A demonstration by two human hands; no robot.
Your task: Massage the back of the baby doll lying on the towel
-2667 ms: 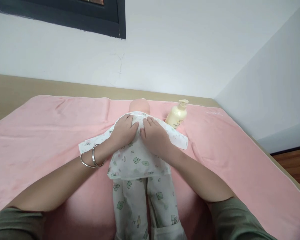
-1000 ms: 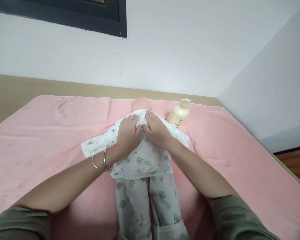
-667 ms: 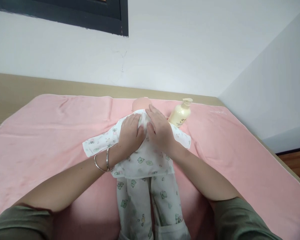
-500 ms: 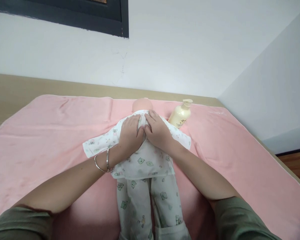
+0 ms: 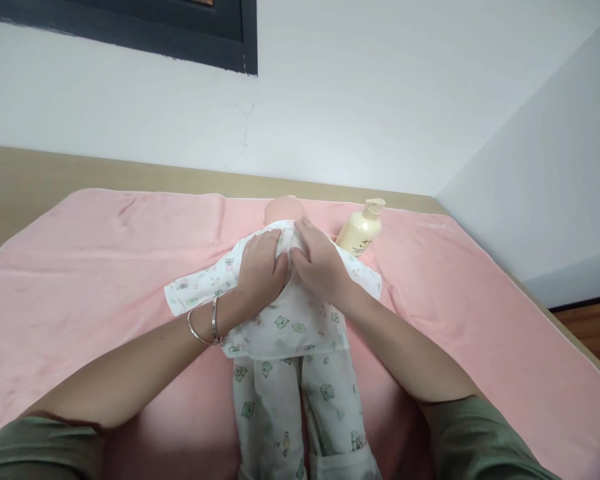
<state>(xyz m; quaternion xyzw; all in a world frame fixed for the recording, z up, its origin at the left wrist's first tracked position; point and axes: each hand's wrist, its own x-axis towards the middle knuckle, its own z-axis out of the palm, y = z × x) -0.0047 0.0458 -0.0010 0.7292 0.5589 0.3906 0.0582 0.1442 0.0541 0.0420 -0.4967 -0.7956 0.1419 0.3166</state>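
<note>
A doll in a white printed shirt [image 5: 285, 327] and matching trousers [image 5: 325, 393] lies on a pink blanket [image 5: 430, 313]. Its bald head [image 5: 284, 209] shows beyond the collar, and its sleeves spread to both sides. On the left of the shirt's upper part rests my left hand [image 5: 263, 267], fingers laid flat and thumb toward the middle. My right hand [image 5: 320, 260] lies on the right side, fingers stretched toward the collar, its thumb near the left thumb. Neither hand lifts anything. The cloth under both palms is hidden.
A cream pump bottle [image 5: 361, 228] leans on the blanket right of the doll's head, close to the right sleeve. Behind the blanket run a wooden surface edge [image 5: 130, 172] and a white wall [image 5: 330, 100], with a dark frame [image 5: 230, 40] at the upper left.
My right hand has shifted slightly, its fingertips and thumb now a little farther right on the shirt. My left hand stays in place.
</note>
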